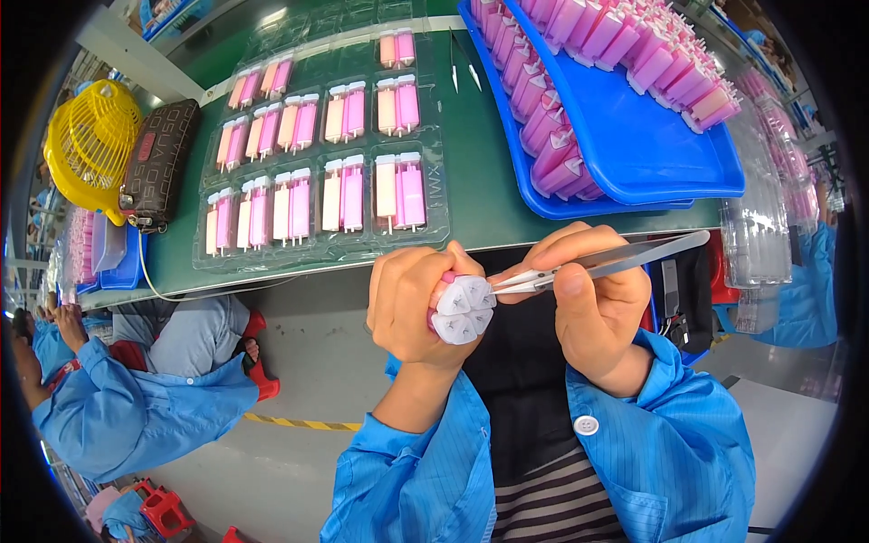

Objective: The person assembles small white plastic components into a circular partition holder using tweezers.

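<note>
My left hand (pixel 412 303) is closed around a bundle of pink tubes, their white wedge-shaped ends (pixel 463 309) turned up and fitted together into a round, flower-like face. Small dark marks show on each white end. Between the thumb and fingers of my right hand (pixel 597 299) is a pair of tweezers (pixel 625 258), its tips reaching to the edge of the white ends. I cannot tell whether the tips touch them. Both hands are in front of the table's near edge.
On the green table (pixel 489 195) lies a clear blister tray (pixel 299 158) with cream-and-pink tube pairs. Another pair of tweezers (pixel 464 63) is behind it. Stacked blue trays (pixel 670 167) hold many pink tubes. A yellow basket (pixel 86 136) and brown pouch (pixel 161 163) are left, near a seated co-worker (pixel 145 398).
</note>
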`<move>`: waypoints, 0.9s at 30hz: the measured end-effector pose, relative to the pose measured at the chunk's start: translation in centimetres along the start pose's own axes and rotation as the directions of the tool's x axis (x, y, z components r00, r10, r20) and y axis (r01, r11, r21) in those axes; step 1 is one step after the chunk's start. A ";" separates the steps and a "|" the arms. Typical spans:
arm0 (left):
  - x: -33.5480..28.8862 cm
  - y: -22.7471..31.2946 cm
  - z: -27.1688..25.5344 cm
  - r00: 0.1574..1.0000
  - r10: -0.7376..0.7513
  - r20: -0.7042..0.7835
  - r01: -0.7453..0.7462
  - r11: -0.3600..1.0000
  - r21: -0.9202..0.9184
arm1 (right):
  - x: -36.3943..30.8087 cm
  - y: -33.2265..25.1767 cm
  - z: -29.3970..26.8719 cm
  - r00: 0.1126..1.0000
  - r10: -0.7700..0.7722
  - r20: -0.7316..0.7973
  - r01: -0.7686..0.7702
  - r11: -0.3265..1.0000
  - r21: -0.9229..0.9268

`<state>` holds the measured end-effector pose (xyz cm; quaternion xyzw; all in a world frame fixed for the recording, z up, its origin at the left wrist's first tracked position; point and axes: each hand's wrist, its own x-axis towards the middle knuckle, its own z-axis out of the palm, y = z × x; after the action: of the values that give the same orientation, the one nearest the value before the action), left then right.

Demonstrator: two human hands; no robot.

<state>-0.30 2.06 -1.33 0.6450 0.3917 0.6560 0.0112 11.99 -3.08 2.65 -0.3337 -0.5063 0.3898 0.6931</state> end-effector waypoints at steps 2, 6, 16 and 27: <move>0.0 0.0 -0.1 1.000 0.011 -0.003 -0.011 1.000 0.009 | 0.0 0.1 0.1 1.000 -0.005 -0.004 0.005 1.000 -0.005; 0.0 -0.2 -0.2 0.999 0.035 0.005 -0.035 0.999 0.011 | -0.1 -0.2 0.1 0.998 0.056 -0.033 -0.056 0.998 -0.005; -0.2 -0.1 -0.1 0.999 0.044 0.016 -0.045 0.999 0.013 | -0.3 -0.3 0.0 1.000 -0.016 -0.017 0.015 0.995 -0.096; -0.3 -0.1 -0.3 0.997 0.041 0.058 -0.042 0.999 0.020 | -0.4 0.0 0.0 0.995 -0.098 -0.035 0.084 0.955 -0.284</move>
<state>-0.55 1.81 -1.54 0.6718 0.3848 0.6329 0.0019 11.92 -3.39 2.44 -0.4148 -0.5546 0.2729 0.6677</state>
